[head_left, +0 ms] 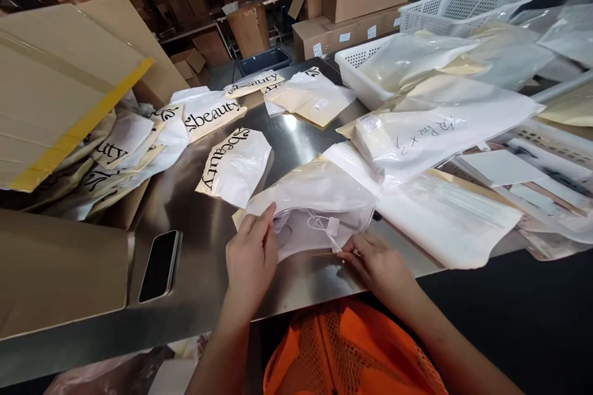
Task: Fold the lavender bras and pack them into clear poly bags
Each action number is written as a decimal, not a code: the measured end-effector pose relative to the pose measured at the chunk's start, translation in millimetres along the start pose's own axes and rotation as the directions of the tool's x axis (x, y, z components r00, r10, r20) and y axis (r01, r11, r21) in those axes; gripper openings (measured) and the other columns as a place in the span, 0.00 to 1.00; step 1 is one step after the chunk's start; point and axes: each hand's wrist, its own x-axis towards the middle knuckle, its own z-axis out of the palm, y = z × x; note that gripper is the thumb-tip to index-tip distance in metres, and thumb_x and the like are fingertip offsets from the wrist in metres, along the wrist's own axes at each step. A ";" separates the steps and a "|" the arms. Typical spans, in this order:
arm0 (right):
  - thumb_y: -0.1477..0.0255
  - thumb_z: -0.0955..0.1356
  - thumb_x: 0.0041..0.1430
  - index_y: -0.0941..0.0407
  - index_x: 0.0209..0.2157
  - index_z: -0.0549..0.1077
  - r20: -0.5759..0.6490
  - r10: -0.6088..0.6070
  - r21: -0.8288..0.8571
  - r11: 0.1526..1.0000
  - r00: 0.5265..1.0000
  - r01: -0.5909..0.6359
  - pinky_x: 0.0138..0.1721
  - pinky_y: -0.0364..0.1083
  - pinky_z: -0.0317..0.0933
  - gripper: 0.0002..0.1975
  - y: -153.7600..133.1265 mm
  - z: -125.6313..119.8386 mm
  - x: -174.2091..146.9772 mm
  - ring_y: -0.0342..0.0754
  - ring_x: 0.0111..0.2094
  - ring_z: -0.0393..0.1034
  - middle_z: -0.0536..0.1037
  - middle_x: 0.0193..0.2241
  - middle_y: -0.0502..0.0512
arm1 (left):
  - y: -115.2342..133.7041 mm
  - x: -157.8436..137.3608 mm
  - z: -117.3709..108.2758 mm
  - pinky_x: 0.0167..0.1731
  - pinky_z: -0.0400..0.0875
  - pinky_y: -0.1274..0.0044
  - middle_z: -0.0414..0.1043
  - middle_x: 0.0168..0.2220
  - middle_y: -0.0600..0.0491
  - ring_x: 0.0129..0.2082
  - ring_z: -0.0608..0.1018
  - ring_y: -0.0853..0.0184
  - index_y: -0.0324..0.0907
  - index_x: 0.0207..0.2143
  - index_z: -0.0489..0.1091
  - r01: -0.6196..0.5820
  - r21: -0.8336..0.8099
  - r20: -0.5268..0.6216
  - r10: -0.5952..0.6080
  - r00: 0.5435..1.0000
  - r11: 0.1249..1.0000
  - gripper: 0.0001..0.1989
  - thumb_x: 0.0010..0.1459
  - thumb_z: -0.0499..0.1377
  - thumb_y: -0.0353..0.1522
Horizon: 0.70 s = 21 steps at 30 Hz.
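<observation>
In front of me a clear-fronted plastic bag [319,188] lies on the metal table, its mouth facing me. Pale lilac fabric and a white tag on a loop of string show at the opening. My left hand [252,253] pinches the bag's upper edge at its left side. Low at the right, my right hand [377,259] has its fingers closed at the opening, by the end of the tag [332,226]; what exactly they grip is hidden. Just beyond the bag lies a small white packet [235,166] with black "beauty" lettering.
A large open carton [60,259] full of printed packets stands at the left, a phone [159,265] beside it. White baskets [463,9] and stacked plastic bags [445,117] crowd the right. More packets [310,95] lie at the table's far end.
</observation>
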 end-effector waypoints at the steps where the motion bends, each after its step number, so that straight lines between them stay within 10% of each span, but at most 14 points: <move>1: 0.65 0.62 0.68 0.55 0.32 0.67 0.067 0.044 0.154 0.987 0.997 -0.054 0.33 0.47 0.59 0.11 -5.1 -9.1 1.6 0.48 0.31 0.68 0.74 0.29 0.53 | 1.2 0.6 0.1 0.30 0.67 0.79 0.72 0.32 0.51 0.30 0.76 0.69 0.39 0.53 0.71 -0.005 -0.007 0.021 0.005 1.000 1.000 0.17 0.65 0.51 0.28; 5: 0.55 0.62 0.64 0.53 0.33 0.59 0.222 0.201 0.719 0.627 0.954 -0.299 0.25 0.43 0.61 0.16 -19.5 -16.5 24.1 0.43 0.23 0.66 0.68 0.25 0.46 | 10.7 -1.4 3.3 0.30 0.68 0.79 0.72 0.32 0.51 0.31 0.76 0.68 0.39 0.54 0.70 -0.060 -0.037 0.120 0.064 0.991 0.998 0.18 0.65 0.49 0.28; 8: 0.60 0.65 0.58 0.53 0.34 0.57 0.258 0.351 0.835 0.387 0.900 -0.391 0.23 0.43 0.63 0.13 -19.5 8.6 47.5 0.44 0.22 0.68 0.70 0.26 0.46 | 17.8 -9.2 6.3 0.27 0.67 0.79 0.72 0.32 0.51 0.30 0.75 0.68 0.38 0.55 0.69 -0.106 -0.036 0.163 0.111 0.980 0.994 0.18 0.66 0.48 0.27; 11: 0.64 0.63 0.59 0.53 0.35 0.59 0.096 0.406 0.732 0.590 0.909 -0.342 0.25 0.46 0.65 0.08 -13.1 39.1 56.6 0.46 0.21 0.69 0.70 0.23 0.47 | 19.4 -19.3 7.1 0.24 0.65 0.79 0.73 0.32 0.51 0.28 0.75 0.68 0.39 0.56 0.68 -0.096 0.002 0.187 0.094 0.978 0.995 0.19 0.66 0.48 0.28; 15: 0.66 0.59 0.64 0.54 0.31 0.63 -0.289 0.095 0.313 0.950 0.953 0.000 0.35 0.49 0.67 0.09 -1.1 60.5 46.2 0.51 0.33 0.71 0.73 0.30 0.57 | 12.1 -26.8 4.7 0.29 0.69 0.79 0.75 0.34 0.50 0.29 0.76 0.68 0.40 0.58 0.67 0.044 -0.019 0.153 -0.041 0.987 0.999 0.19 0.68 0.48 0.31; 21: 0.78 0.58 0.62 0.58 0.39 0.74 -0.079 -0.021 -0.207 0.978 0.997 0.004 0.30 0.48 0.65 0.14 14.0 61.4 46.2 0.52 0.32 0.71 0.75 0.41 0.65 | 4.5 -24.6 3.8 0.30 0.68 0.80 0.77 0.34 0.50 0.30 0.77 0.68 0.41 0.58 0.67 0.100 -0.065 0.103 -0.093 0.990 0.993 0.19 0.68 0.48 0.31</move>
